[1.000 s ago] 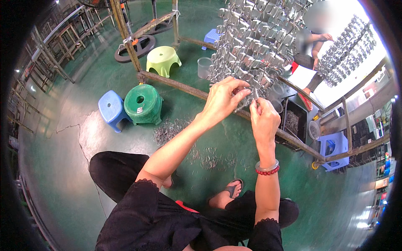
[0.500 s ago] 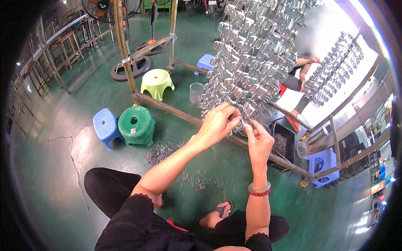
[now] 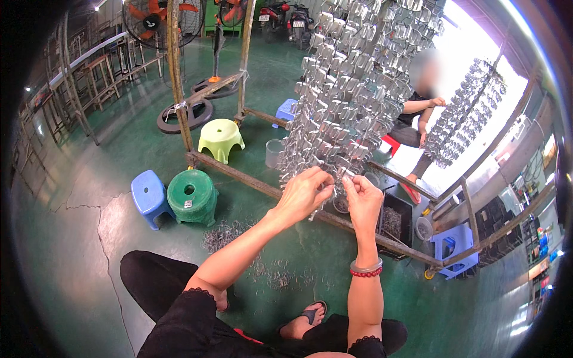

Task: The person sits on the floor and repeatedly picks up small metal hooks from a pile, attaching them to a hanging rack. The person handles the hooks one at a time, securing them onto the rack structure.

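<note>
Risk, left: loose metal pieces (image 3: 222,235) litter floor (image 3: 104,173); I judge anything slipping from left hand (image 3: 306,192) could join them, cause being fingertip-only hold.
Risk, right: hanging metal clips (image 3: 352,101) crowd close; right hand (image 3: 364,200) could snag neighbours or set them swinging.
Position: lower ends of clips just beyond left fingertips; left grip narrow, contents hidden, I cannot tell if closed. Small bright piece (image 3: 345,172) at right thumb and forefinger; right grip narrow, cannot tell if closed on it.
</note>
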Available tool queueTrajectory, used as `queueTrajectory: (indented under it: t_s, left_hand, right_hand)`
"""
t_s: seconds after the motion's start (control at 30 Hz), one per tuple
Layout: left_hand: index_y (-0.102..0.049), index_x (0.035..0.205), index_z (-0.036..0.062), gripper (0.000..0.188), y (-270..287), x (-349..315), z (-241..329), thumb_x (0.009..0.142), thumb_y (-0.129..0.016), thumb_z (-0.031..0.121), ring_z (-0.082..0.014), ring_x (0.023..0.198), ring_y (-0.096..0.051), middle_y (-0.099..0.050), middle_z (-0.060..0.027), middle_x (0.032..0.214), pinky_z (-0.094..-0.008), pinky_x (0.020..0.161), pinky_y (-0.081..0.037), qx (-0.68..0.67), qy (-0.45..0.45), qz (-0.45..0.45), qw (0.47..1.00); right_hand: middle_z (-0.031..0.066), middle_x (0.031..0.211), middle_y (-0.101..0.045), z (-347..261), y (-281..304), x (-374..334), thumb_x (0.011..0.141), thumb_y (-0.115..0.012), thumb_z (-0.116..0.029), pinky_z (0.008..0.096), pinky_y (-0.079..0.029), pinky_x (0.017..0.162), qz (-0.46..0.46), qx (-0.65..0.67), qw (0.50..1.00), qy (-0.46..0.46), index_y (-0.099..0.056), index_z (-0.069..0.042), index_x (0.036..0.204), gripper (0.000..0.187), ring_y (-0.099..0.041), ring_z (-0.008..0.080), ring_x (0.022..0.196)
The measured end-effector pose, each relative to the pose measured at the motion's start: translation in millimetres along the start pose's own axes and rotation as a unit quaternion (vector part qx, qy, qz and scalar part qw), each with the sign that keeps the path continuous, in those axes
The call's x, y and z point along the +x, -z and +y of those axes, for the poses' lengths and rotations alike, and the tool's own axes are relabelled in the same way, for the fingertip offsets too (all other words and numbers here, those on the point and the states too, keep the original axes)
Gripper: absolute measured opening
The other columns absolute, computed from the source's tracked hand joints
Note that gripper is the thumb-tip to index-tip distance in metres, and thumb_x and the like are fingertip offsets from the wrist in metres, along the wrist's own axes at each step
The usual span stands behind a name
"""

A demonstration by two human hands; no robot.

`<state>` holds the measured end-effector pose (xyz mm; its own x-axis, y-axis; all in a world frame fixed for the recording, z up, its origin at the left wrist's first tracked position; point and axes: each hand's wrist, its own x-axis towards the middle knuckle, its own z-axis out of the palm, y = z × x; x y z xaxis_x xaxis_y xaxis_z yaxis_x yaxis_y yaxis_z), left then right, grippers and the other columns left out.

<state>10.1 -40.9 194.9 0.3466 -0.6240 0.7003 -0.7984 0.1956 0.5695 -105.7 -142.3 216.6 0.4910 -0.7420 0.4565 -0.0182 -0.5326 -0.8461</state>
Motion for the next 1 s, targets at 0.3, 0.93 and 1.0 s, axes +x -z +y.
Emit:
queueTrajectory:
  t_s: [0.3, 0.93, 1.0]
  left_hand:
    - [-0.059, 0.087, 0.0006, 0.015, -3.9, -0.4, -0.8, 0.080, -0.063, 0.013, -0.0277, 0.070, -0.061, -0.059, -0.0130, 0.079, -0.0366, 0.063, -0.048, 0.019, 0.016, -0.019, 1.000]
    - [-0.062, 0.095, -0.0001, 0.019, 4.3, 1.0, -12.0, 0.083, -0.064, 0.015, -0.0104, 0.069, -0.057, -0.063, -0.0083, 0.078, -0.0283, 0.062, -0.047, -0.071, 0.069, -0.025, 0.995]
    - [-0.062, 0.095, 0.0001, 0.019, 7.0, 2.9, -12.2, 0.083, -0.065, 0.015, -0.0092, 0.068, -0.057, -0.064, -0.0061, 0.078, -0.0273, 0.062, -0.047, -0.113, 0.100, -0.039, 0.988]
  right_hand:
    - [-0.0014, 0.052, -0.048, 1.9, 0.8, -1.0, 0.082, -0.067, -0.013, 0.0237, -0.032, 0.046, -0.008, -0.016, 1.000, 0.018, -0.064, 0.003, 0.082, 0.015, -0.038, 0.0031, 0.050]
    - [0.0071, 0.051, -0.050, -7.8, -3.9, -0.4, 0.082, -0.067, -0.020, 0.0301, -0.036, 0.047, 0.032, -0.168, 0.983, 0.066, -0.062, 0.001, 0.077, 0.022, -0.041, 0.0092, 0.047]
    - [0.0069, 0.051, -0.050, -10.5, -2.4, 1.5, 0.082, -0.067, -0.020, 0.0302, -0.036, 0.047, 0.026, -0.176, 0.982, 0.067, -0.062, 0.001, 0.077, 0.022, -0.040, 0.0091, 0.047]
